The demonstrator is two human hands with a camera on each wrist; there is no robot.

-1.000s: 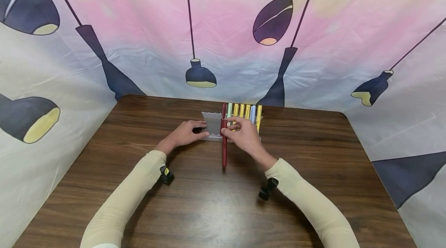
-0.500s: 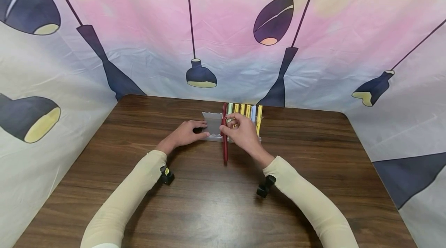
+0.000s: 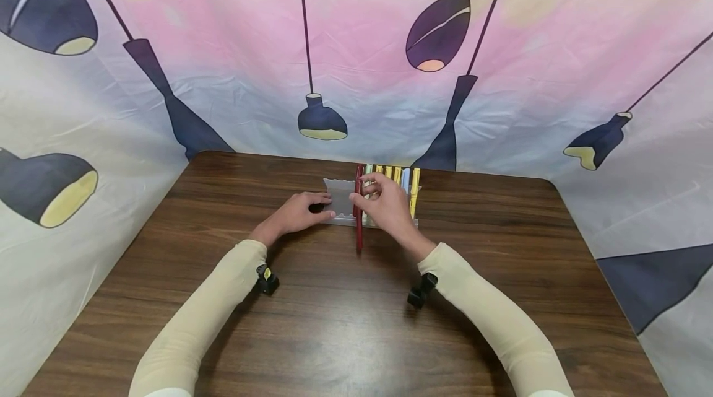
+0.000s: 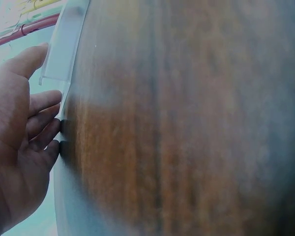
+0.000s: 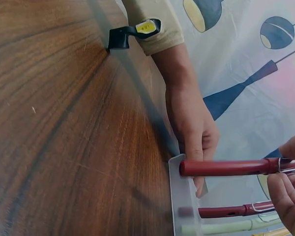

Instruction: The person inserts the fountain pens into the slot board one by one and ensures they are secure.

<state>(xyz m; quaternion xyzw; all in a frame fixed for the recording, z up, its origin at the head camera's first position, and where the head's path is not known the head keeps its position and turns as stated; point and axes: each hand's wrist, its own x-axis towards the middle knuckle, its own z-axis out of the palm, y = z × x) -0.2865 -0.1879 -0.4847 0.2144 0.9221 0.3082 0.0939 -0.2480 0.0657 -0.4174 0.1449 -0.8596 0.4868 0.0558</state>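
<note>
My right hand (image 3: 384, 202) pinches a red pen (image 5: 226, 168) with a metal clip between thumb and fingers. This pen is held above the clear plastic pen rack (image 3: 338, 196), its plain end pointing toward me. A second red pen (image 5: 223, 211) lies in the rack beneath it, beside a pale green pen (image 5: 231, 226). Farther right along the rack are several yellow pens (image 3: 414, 192) and a light blue pen (image 3: 405, 179), some partly hidden by the right hand. My left hand (image 3: 298, 211) rests at the rack's left end, thumb at its front corner, fingers loosely extended.
The rack stands near the back of a dark wood table (image 3: 312, 322). Behind the table hangs a cloth backdrop (image 3: 250, 62) printed with lamps. Small black wrist cameras (image 3: 423, 290) are strapped over both sleeves.
My right hand and the held red pen have shifted slightly away from me, farther over the rack. The left hand stays where it was.
</note>
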